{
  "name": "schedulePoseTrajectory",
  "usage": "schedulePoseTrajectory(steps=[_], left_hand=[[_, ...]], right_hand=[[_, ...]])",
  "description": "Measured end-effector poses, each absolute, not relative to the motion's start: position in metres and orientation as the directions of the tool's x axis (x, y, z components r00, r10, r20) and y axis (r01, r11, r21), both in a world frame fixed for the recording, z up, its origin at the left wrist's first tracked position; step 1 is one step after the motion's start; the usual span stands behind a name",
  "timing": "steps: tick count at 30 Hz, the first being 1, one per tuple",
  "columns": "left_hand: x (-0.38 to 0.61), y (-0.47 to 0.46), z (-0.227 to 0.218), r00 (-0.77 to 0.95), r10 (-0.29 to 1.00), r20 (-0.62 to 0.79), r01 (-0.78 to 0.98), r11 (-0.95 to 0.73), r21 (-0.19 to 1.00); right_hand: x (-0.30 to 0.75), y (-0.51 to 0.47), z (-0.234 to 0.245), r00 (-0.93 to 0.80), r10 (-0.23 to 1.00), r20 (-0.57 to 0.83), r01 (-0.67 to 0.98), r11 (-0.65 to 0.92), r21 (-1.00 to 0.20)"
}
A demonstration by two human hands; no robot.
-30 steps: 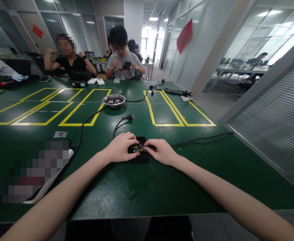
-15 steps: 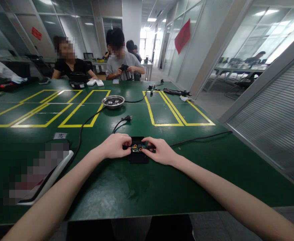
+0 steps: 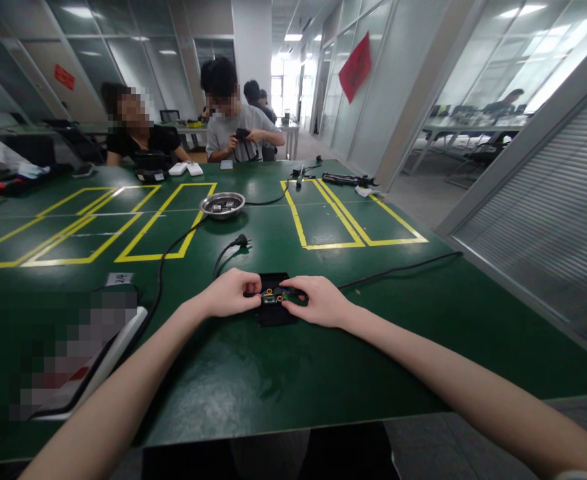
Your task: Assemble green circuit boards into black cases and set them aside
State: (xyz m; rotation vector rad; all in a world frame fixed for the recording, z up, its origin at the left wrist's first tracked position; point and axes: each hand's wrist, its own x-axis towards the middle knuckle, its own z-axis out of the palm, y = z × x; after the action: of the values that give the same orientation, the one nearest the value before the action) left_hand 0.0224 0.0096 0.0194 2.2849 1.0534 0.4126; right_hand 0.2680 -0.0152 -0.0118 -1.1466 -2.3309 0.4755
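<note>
Between my hands is a small green circuit board (image 3: 270, 299) with copper coils and a few coloured wires. It lies over an opened black plastic case (image 3: 276, 317) on the green table. My left hand (image 3: 233, 293) pinches the board's left end, thumb in front and curled fingers behind. At the opposite end, my right hand (image 3: 318, 300) grips the board between thumb and forefinger. A black power cable (image 3: 398, 270) runs out to the right from behind my right hand. Beyond my left hand lies a cord with a black plug (image 3: 242, 241).
A metal bowl (image 3: 222, 205) with small metal parts stands farther back. Yellow tape (image 3: 183, 255) marks rectangles on the table. A white-edged panel (image 3: 108, 360) lies beside my left forearm. Across the table, a person in grey (image 3: 246, 130) holds a black object.
My head view has shifted slightly, so the scene sits a little farther left. Both hands keep their hold on the circuit board, with hardly any movement.
</note>
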Motion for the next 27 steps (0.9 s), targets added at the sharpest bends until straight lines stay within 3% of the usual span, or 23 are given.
schedulePoseTrajectory(steps=[5, 9, 15, 22, 27], left_hand=[[0.019, 0.010, 0.027, 0.599, 0.799, -0.053, 0.509, -0.329, 0.795], [0.013, 0.009, 0.039, 0.633, 0.756, -0.167, 0.446, -0.180, 0.877], [0.006, 0.011, 0.036, 0.718, 0.613, -0.329, 0.477, -0.088, 0.875], [0.011, 0.009, 0.032, 0.714, 0.612, -0.340, 0.485, -0.082, 0.871], [0.013, 0.007, 0.038, 0.685, 0.652, -0.326, 0.534, -0.145, 0.833]], right_hand=[[0.279, -0.012, -0.001, -0.483, 0.811, 0.331, 0.625, 0.584, -0.518], [0.293, -0.013, 0.009, -0.551, 0.729, 0.406, 0.503, 0.678, -0.536], [0.295, -0.015, 0.004, -0.689, 0.613, 0.388, 0.337, 0.744, -0.577], [0.294, -0.013, 0.000, -0.737, 0.574, 0.358, 0.414, 0.801, -0.432], [0.294, -0.013, 0.001, -0.764, 0.549, 0.339, 0.391, 0.812, -0.434]])
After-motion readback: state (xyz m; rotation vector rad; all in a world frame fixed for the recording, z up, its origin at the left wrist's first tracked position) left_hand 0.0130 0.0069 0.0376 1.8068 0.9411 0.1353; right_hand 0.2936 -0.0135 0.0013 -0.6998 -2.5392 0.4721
